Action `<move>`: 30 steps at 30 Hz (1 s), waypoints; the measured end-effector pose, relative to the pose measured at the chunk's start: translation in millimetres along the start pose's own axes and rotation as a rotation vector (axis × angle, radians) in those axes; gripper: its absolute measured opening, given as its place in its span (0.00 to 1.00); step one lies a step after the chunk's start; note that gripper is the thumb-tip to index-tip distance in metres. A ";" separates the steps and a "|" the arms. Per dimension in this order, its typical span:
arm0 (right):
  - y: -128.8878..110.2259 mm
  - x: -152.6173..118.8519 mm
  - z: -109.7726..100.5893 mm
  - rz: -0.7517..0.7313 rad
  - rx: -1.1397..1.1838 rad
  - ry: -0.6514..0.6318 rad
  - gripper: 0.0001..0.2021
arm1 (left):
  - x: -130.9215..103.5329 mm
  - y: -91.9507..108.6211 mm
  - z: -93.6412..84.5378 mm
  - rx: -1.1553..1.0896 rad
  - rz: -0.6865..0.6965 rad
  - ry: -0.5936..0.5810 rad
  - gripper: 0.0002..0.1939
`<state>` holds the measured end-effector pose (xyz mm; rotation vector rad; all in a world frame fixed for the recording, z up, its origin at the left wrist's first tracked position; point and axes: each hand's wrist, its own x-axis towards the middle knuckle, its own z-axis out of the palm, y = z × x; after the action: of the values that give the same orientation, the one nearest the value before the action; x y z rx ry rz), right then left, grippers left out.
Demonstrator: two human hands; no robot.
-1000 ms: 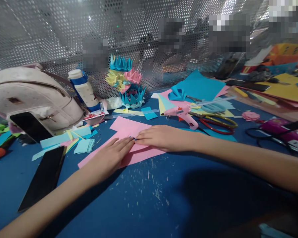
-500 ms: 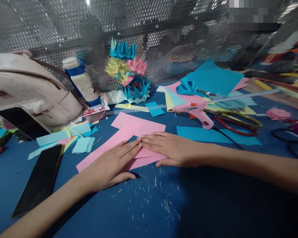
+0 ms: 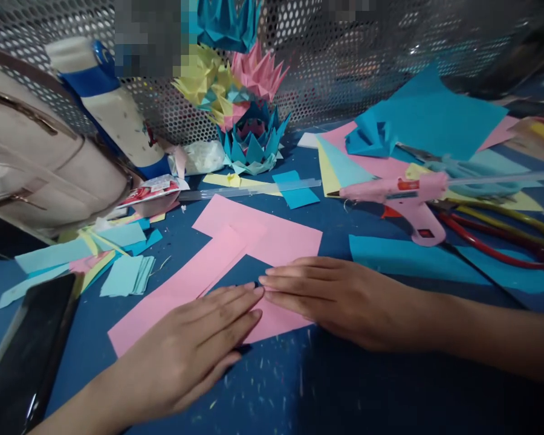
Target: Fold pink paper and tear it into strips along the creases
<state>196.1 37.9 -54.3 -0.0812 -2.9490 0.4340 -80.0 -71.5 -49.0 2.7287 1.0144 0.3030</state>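
My left hand [image 3: 185, 350] lies palm down, fingers stretched out, on a pink piece of paper [image 3: 276, 326] near the table's front. From the other side, my right hand [image 3: 340, 299] presses flat on the same piece, its fingers straight and close together. The two sets of fingertips nearly meet over it, and much of the sheet is hidden beneath them. Just behind are more pink paper strips [image 3: 181, 275], one slanting to the left and another wider pink piece [image 3: 281, 232] crossing its upper end.
A pink glue gun [image 3: 403, 193] and red-and-yellow-handled scissors [image 3: 494, 241] lie at right by a blue strip [image 3: 412, 260]. Folded paper flowers [image 3: 254, 142] stand behind. At left are a phone [image 3: 36, 344], cyan paper squares [image 3: 127, 275], a bottle [image 3: 113, 115] and a bag [image 3: 40, 139].
The view has moved closer and tilted down. Both hands remain flat on the pink paper, and the right hand's fingers have shifted slightly, baring more table between the pink pieces.
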 end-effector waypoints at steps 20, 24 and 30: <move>-0.9 0.3 -5.2 -0.014 -0.029 0.003 0.23 | -2.8 -14.7 2.0 -0.094 -0.023 0.264 0.16; -0.3 -0.2 -4.5 -0.021 -0.027 0.005 0.23 | -3.9 -13.2 1.9 -0.093 -0.016 0.254 0.16; -0.9 -1.7 -4.5 -0.014 -0.022 -0.011 0.23 | -3.3 -11.4 3.1 -0.077 -0.005 0.269 0.14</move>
<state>198.5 38.2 -50.0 -0.0610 -2.9639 0.4009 -88.6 -65.7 -55.4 2.6644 1.0488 0.7085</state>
